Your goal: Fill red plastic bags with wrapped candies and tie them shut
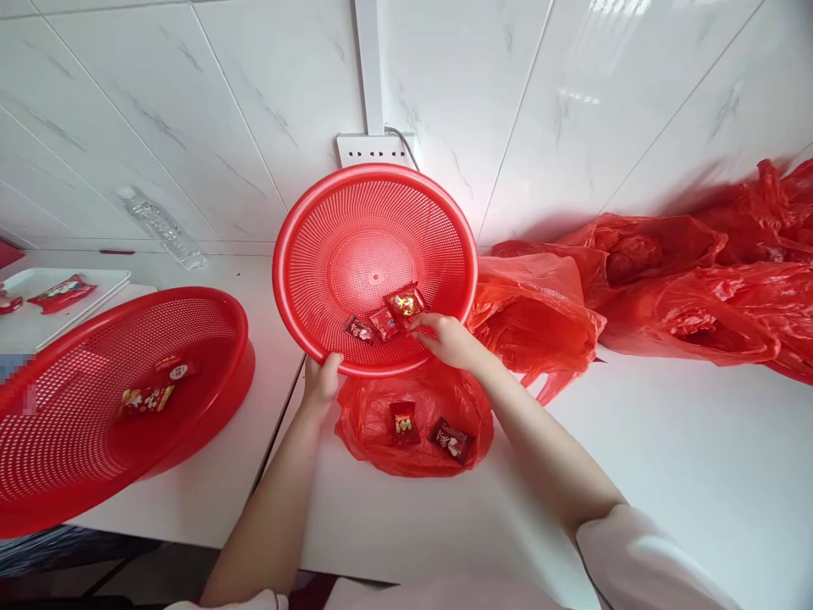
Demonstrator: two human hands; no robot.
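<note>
Right hand (448,339): thumb and fingertips pinching the gold-marked packet (406,299), inside the tilted basket (374,233) at five o'clock. Left hand (323,381): clamped on the rim, seven o'clock. Two loose packets (360,329) remain in the basket, toward six. Open bag (374,457), six o'clock below: two bagged packets (405,422) already inside.

At your right hand (450,341), a red-and-gold packet (405,302); around it, your red, mesh-patterned basket (372,246); beyond, grey-veined white tiles (457,76).
</note>
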